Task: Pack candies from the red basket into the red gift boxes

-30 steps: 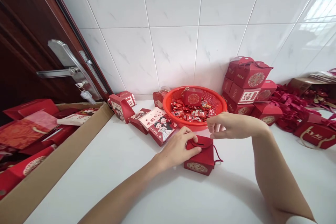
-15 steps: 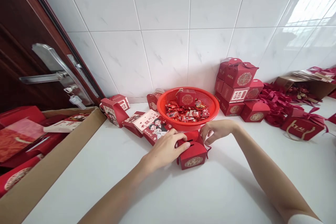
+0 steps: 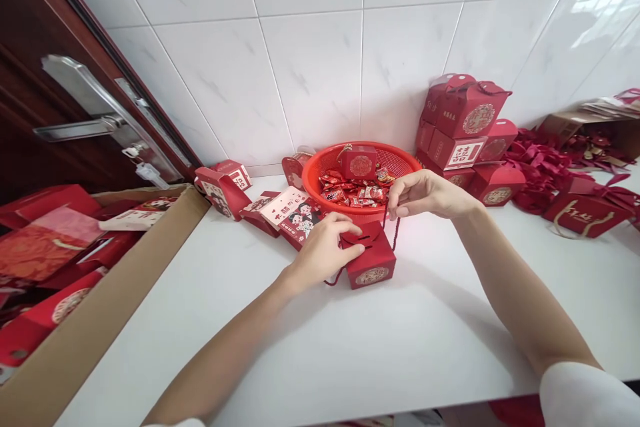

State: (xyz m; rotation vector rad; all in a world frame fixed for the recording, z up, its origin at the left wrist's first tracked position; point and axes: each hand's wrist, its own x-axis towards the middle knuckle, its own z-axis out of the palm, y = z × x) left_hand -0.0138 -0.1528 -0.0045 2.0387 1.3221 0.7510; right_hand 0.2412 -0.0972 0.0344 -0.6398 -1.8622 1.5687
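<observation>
A small red gift box (image 3: 379, 259) with a gold round emblem stands on the white tabletop, its top flaps folded down and two dark slots showing. My left hand (image 3: 323, 248) holds the box from the left, thumb and fingers pressing on its top. Above its right side, my right hand (image 3: 433, 195) is closed in a pinch on a dark red cord (image 3: 396, 235), which hangs in a loop to the box. More cord curls out under my left hand. Right behind the box sits a red plastic basket (image 3: 311, 177) of wrapped candies (image 3: 356, 199), with another small red box (image 3: 361, 161) on top.
Stacked red boxes (image 3: 473, 110) stand at the back right, beside dark red ribbons (image 3: 537, 170) and a handled box (image 3: 583, 213). Printed boxes (image 3: 295, 217) lie left of the basket. A cardboard carton (image 3: 130, 287) of red packaging is at the left, near a door handle (image 3: 80, 130).
My right hand has risen up and right from the box's side, drawing the cord up. The box's raised top flaps now lie flat under my left hand. The view has tilted down.
</observation>
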